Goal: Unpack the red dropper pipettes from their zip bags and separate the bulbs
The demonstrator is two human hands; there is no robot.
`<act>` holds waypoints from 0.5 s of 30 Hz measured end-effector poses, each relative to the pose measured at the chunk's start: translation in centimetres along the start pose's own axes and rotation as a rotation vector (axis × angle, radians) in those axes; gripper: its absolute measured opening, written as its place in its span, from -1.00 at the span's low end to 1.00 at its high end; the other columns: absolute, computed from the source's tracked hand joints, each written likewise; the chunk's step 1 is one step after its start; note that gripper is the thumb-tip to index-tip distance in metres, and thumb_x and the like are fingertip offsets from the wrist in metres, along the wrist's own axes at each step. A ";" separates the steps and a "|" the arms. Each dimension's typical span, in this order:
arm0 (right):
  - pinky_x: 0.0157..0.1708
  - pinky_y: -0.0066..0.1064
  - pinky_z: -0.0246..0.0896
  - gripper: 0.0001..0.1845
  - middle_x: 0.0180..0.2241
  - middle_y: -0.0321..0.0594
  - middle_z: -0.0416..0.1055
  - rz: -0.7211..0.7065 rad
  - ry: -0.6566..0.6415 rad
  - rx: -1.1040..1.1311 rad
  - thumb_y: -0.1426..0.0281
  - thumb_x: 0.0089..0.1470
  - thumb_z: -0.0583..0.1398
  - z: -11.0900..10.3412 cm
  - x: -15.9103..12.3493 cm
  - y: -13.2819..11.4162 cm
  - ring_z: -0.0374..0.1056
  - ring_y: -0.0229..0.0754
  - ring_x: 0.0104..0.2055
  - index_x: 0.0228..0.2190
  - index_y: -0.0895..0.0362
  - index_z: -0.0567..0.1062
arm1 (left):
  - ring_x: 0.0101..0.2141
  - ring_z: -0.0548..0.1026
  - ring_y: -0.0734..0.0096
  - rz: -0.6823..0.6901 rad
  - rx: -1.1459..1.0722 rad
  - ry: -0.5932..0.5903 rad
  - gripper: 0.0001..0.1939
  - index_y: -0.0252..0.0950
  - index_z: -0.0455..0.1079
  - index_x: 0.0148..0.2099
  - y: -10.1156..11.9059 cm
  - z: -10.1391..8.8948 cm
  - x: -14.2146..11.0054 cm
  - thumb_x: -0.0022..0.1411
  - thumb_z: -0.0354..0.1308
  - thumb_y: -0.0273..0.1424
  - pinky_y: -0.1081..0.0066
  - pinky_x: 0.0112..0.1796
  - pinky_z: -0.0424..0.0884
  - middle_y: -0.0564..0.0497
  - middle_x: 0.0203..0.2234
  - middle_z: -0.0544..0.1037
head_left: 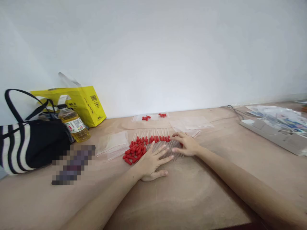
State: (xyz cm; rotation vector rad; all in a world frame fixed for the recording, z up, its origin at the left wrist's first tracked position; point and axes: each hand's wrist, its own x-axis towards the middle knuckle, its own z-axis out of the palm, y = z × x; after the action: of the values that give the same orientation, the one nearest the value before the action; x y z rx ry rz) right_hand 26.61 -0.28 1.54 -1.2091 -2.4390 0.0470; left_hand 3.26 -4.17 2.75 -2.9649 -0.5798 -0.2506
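Note:
Clear thin tubes (pixel 165 149) lie side by side in a row on the wooden table. Red rubber bulbs (pixel 165 138) stand in a line along the tubes, and thin clear tips point from them toward the wall. To the left is a loose heap of red bulbs (pixel 135 152). My left hand (pixel 151 163) rests with spread fingers over the near left part of the tubes, beside the heap. At the row's right end, my right hand (pixel 188 144) has bent fingers, thumb and forefinger apart. Some red shows beneath it; whether it touches that is unclear.
Clear plastic bags (pixel 115 142) lie left of the tubes, and another bag (pixel 189 123) lies behind my right hand. Small red pieces (pixel 146 118) sit near the wall. At left are a striped bag (pixel 45 147), an oil bottle (pixel 75 124) and a yellow bag (pixel 96 108); at right, a white box (pixel 273 135).

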 end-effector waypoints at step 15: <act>-0.48 -0.41 0.20 -0.93 -0.60 -0.05 0.45 0.808 -0.213 0.038 0.47 -0.31 0.22 0.2 10.2 -0.5 0.39 -0.10 -0.46 -0.62 0.23 0.51 | 0.13 0.07 0.20 -0.054 0.035 0.122 -0.60 -0.22 0.16 0.10 0.3 -0.1 -1.1 0.22 -0.10 -0.28 -0.06 0.09 -0.19 -0.10 0.02 0.32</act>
State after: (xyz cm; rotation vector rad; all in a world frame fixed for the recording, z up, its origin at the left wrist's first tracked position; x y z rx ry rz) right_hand 20.74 7.27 5.04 -2.1719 -1.9252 0.4668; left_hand 2.36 -4.87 2.63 -2.8789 -0.6417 -0.4184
